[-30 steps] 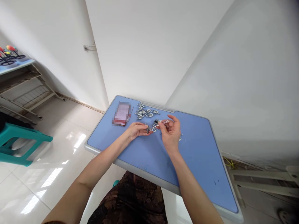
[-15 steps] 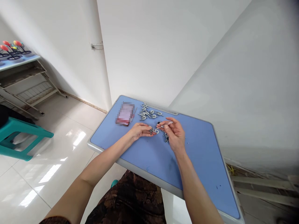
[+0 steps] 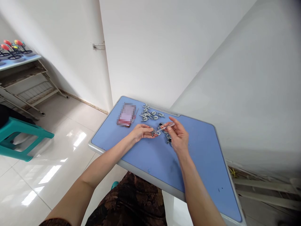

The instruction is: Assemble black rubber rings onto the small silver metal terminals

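Left hand has its fingers pinched on a small metal part, right hand has its fingers clamped round a slim screwdriver-like tool — and the tip points in just beside the left fingertips, whether touching I can't tell. Here's the danger: a slanted push or a slack pinch could skid that tip into those fingers. Let the part slip, and it might drop among the loose pieces on the surface beside the right fingers — easily mixed up.
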The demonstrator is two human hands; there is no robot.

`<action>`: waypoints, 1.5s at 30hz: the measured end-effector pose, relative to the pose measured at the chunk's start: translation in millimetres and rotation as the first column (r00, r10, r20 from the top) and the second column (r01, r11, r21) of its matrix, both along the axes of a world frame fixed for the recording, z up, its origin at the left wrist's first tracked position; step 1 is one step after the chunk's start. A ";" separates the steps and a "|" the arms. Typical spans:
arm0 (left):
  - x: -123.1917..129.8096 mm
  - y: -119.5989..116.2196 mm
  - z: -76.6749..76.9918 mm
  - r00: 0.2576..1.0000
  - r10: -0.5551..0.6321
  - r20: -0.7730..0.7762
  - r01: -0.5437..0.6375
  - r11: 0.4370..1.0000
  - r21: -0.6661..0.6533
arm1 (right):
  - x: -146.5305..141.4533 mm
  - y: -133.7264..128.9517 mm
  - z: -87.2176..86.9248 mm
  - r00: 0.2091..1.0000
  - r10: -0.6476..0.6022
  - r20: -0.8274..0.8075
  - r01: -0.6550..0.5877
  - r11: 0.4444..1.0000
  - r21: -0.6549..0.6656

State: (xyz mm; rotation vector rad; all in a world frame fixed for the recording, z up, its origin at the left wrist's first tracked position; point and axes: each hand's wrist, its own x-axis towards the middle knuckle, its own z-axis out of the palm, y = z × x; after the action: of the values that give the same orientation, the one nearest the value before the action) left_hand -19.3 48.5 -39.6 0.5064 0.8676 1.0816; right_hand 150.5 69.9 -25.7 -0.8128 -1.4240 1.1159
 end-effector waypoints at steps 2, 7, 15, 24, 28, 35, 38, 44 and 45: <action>-0.3 0.0 -0.3 1.000 -0.003 0.004 0.003 1.000 0.003 | 0.4 -0.5 0.6 1.000 0.013 -0.004 -0.013 1.000 -0.004; -0.2 -1.4 -1.1 1.000 -0.007 0.000 0.007 1.000 0.030 | 1.5 -2.3 4.9 1.000 0.015 -0.017 -0.015 1.000 -0.016; 7.5 -8.1 2.8 0.994 0.061 -0.092 -0.038 0.972 0.231 | 7.0 -11.0 17.2 0.960 -0.263 -0.096 0.266 0.964 0.024; 11.2 -8.6 -0.4 0.975 0.127 -0.182 -0.047 0.920 0.389 | 5.9 -26.3 16.0 0.972 -0.236 -0.001 0.234 0.962 0.143; 11.1 -9.2 -1.8 0.963 0.161 -0.217 -0.054 0.902 0.429 | 7.7 -28.1 15.2 0.970 -0.238 0.039 0.228 0.958 0.171; 11.6 -13.1 0.9 0.924 0.232 -0.303 -0.053 0.863 0.502 | 9.3 -31.1 16.6 0.957 -0.280 0.074 0.259 0.943 0.211; 11.5 -14.0 0.9 0.916 0.247 -0.315 -0.052 0.854 0.517 | 10.3 -31.8 16.5 0.955 -0.287 0.077 0.264 0.938 0.225; 11.7 -15.1 0.0 0.902 0.260 -0.344 -0.045 0.850 0.525 | 8.9 -32.9 16.2 0.950 -0.294 0.102 0.262 0.933 0.249; 11.6 -15.3 0.2 0.900 0.263 -0.348 -0.043 0.848 0.528 | 8.6 -33.0 16.1 0.950 -0.294 0.105 0.262 0.933 0.247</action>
State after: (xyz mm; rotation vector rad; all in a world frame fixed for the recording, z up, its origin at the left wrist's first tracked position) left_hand -7.7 33.2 -39.4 1.1600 0.9972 1.3939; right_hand 159.1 36.9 -9.5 -0.9063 -1.4682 0.6733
